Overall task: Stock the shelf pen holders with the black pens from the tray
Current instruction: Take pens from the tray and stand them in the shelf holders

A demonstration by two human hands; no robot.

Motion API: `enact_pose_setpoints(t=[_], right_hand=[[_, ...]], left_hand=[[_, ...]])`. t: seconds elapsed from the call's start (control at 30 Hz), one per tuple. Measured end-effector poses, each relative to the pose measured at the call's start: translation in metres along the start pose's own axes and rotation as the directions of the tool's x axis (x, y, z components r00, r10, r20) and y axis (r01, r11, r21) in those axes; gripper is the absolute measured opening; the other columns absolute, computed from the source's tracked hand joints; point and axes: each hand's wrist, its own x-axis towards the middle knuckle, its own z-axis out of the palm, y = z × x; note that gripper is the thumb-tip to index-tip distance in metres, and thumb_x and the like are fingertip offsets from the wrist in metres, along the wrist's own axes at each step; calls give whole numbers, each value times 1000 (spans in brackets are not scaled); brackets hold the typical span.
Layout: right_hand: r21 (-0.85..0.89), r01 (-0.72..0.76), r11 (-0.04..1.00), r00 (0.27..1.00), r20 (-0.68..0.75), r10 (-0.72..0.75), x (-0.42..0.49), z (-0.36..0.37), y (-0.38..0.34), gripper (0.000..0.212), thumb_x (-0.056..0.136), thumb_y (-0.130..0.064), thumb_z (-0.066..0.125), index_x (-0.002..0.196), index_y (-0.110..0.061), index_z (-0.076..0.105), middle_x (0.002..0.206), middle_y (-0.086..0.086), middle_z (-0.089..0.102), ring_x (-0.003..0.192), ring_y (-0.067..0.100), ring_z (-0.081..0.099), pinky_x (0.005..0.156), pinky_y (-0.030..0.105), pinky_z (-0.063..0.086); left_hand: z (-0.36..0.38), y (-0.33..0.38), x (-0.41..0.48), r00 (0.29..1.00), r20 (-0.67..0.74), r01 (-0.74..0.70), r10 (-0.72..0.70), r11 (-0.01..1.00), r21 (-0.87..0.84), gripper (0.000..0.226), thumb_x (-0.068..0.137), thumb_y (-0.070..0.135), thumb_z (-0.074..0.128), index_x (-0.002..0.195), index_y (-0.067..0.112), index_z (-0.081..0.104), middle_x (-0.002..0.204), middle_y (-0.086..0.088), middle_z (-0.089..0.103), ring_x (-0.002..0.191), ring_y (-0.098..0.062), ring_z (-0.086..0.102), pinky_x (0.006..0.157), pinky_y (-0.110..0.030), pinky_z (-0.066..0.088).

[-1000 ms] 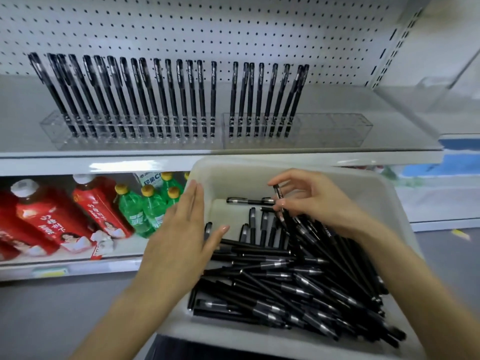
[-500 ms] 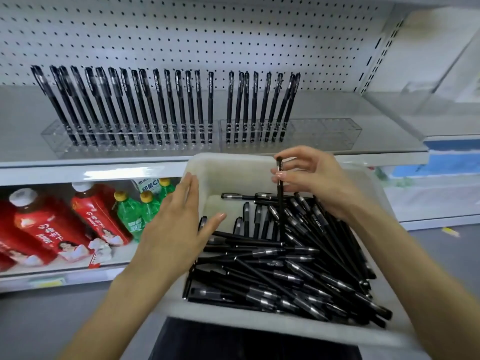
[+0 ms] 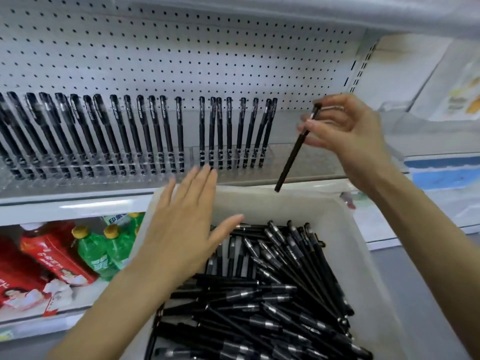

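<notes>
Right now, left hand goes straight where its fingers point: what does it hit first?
Left hand would probably meet the front of the clear pen holder, below the standing pens; depth unclear.

White pegboard back panel [image 3: 181, 48] with slotted upright [image 3: 359, 66] at its right edge; lower shelf [image 3: 31, 323] carrying red white-capped bottles [image 3: 49, 253] beside green yellow-capped bottles [image 3: 96, 250]; blue panel [image 3: 446, 172] at right; grey floor [image 3: 26, 352] below.

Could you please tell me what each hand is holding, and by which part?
The right hand pinches one black pen near its upper end. The left hand, flat over the edge of the tray, holds nothing.
</notes>
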Motion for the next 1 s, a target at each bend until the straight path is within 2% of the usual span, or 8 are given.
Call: enact_pose_setpoints(t=[0.07, 0.17, 0.27, 0.43, 0.63, 0.7, 0.83, 1.0], right_hand=[[12, 50, 999, 997, -64, -49, 21, -10, -9, 29, 80, 3, 68, 99, -13, 53, 98, 15, 67, 93, 26, 69, 74, 33, 57], [-18, 105, 994, 987, -123, -107, 48, -18, -16, 31, 77, 2, 72, 94, -15, 52, 95, 12, 68, 93, 26, 69, 74, 30, 56], [-67, 154, 986, 979, -121, -162, 65, -18, -12, 32, 76, 3, 73, 90, -16, 52, 90, 11, 66, 92, 28, 68, 75, 35, 57], [-109, 174, 979, 981, -66, -182, 78, -14, 6, 32, 78, 5, 71, 88, -17, 51, 90, 10, 64, 93, 30, 67, 76, 35, 57], [-108, 65, 992, 998, 1, -65, 88, -5, 21, 28, 80, 4, 69, 93, -11, 50, 92, 14, 67, 94, 31, 68, 77, 33, 58], [-152, 47, 987, 998, 58, -38, 91, -2, 24, 28, 79, 3, 71, 93, -12, 52, 92, 14, 68, 92, 29, 68, 76, 32, 58], [-317, 41, 948, 984, 176, 17, 92, 4, 31, 31, 75, 1, 75, 94, -13, 55, 85, 6, 69, 80, 13, 69, 79, 22, 55], [-399, 16, 917, 976, 206, 72, 93, 9, 36, 40, 75, -2, 75, 109, -15, 57, 84, 2, 64, 79, 16, 66, 87, 27, 53]], left_hand=[[-2, 6, 24, 999, -19, -38, 38, 999, -36, 87, 79, 73, -11, 150, 22, -10, 157, 7, -8, 143, -8, -8, 116, -33, -9], [5, 11, 54, 998, -17, -62, 62, 998, -15, 87, 81, 72, -7, 151, 23, 7, 157, 5, 12, 144, -10, 6, 117, -43, -2], [18, 10, 68, 998, 4, -66, 66, 997, 42, 86, 81, 71, -10, 151, 25, 10, 157, 6, 13, 144, -12, 6, 116, -48, -1], [27, 6, 70, 997, -31, -71, 73, 997, 41, 78, 91, 71, 7, 144, 23, 36, 146, 3, 40, 138, -16, 30, 113, -46, 7], [28, 7, 70, 995, -62, -83, 84, 996, 11, 77, 90, 72, 11, 140, 23, 42, 140, 3, 46, 133, -16, 36, 111, -44, 10], [28, 5, 71, 994, -63, -90, 91, 996, 16, 77, 90, 72, 11, 140, 23, 42, 140, 3, 47, 133, -17, 37, 110, -44, 10], [29, 3, 73, 993, -63, -100, 100, 995, 10, 78, 89, 73, 11, 140, 23, 40, 141, 3, 45, 134, -17, 36, 110, -43, 8], [31, 1, 73, 993, -62, -101, 100, 995, -9, 79, 88, 74, 8, 141, 24, 38, 143, 3, 43, 135, -18, 33, 110, -45, 9]])
